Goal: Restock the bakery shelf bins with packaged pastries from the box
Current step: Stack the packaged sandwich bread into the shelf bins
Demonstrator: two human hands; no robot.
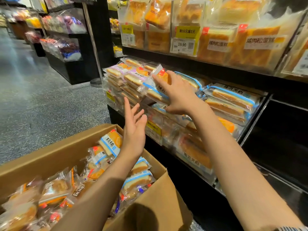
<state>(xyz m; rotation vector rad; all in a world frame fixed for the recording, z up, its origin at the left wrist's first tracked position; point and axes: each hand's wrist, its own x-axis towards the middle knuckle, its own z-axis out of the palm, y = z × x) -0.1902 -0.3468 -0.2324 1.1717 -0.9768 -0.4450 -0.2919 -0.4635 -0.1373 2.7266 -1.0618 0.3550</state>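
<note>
An open cardboard box (55, 152) at the lower left holds several packaged pastries (110, 145) in clear wrappers. My right hand (179, 95) grips a blue-striped pastry packet (154, 91), thumb under it and fingers over its top, at the middle shelf bin (155, 130). That bin is stacked with blue-striped packets (231, 99) on the right and purple-labelled packets (133, 77) on the left. My left hand (134, 130) hovers above the box's far edge with fingers spread and straight, holding nothing.
The upper shelf carries large bagged cakes (260, 44) with yellow price tags (187, 32). A dark shelf bay (283, 130) lies at the right. A metal pole base (96, 82) stands on the speckled floor (41, 97); more snack shelves (66, 47) line the aisle's left.
</note>
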